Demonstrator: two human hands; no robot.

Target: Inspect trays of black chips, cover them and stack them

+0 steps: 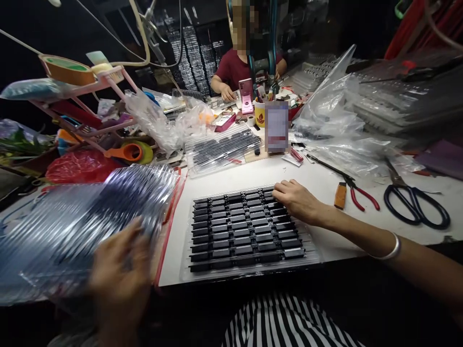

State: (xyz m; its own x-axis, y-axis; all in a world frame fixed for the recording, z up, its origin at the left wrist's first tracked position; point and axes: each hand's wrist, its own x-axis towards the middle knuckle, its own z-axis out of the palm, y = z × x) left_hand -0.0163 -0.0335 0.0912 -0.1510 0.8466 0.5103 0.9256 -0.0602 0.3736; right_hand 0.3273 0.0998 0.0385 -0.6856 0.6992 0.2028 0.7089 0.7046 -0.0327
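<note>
In front of me lies a clear plastic tray (186,262) filled with rows of black comb-like plastic parts (242,231). My right hand (298,201) rests at the tray's far right corner, fingers curled together against the black parts; what is between the fingertips is hidden. On the left, my left hand (121,270) is smeared by motion beside a pile of clear plastic trays (72,226). Whether it touches the pile or holds anything, I cannot make out.
Scissors (415,205), red-handled pliers (361,195) and an orange-brown block (340,195) lie right. Behind are another tray (224,149), a phone on a stand (277,125) and clear bags (325,115). A cluttered pink rack (83,89) stands left; a person (235,72) sits opposite.
</note>
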